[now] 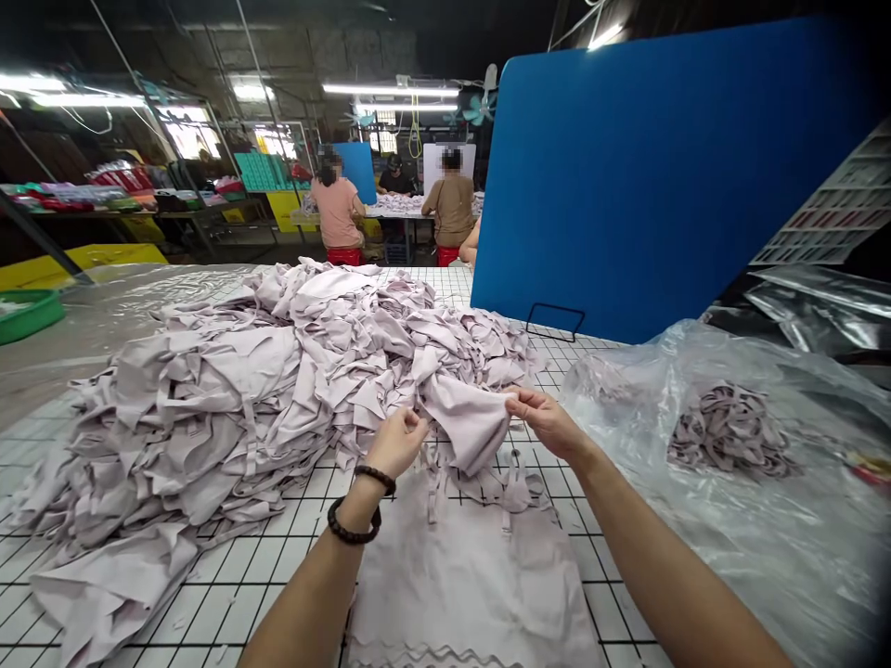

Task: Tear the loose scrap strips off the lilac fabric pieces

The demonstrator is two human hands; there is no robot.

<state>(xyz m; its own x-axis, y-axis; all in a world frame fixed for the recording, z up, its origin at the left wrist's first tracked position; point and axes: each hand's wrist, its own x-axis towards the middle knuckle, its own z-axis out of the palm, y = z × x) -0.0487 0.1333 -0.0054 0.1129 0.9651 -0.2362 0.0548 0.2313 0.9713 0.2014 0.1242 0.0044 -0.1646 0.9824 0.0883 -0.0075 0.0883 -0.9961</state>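
Both bare forearms reach forward from the person's front, angling in toward each other. The left hand (402, 439) is up with its thumb and fingertips drawn together, two dark braided bands (355, 521) sitting around the wrist just behind it. The right hand (543, 417), a little way off to its right, turns in toward it, thumb and forefinger pinched, with no band at the wrist.

No readable text, labels, brands, numbers or signs.
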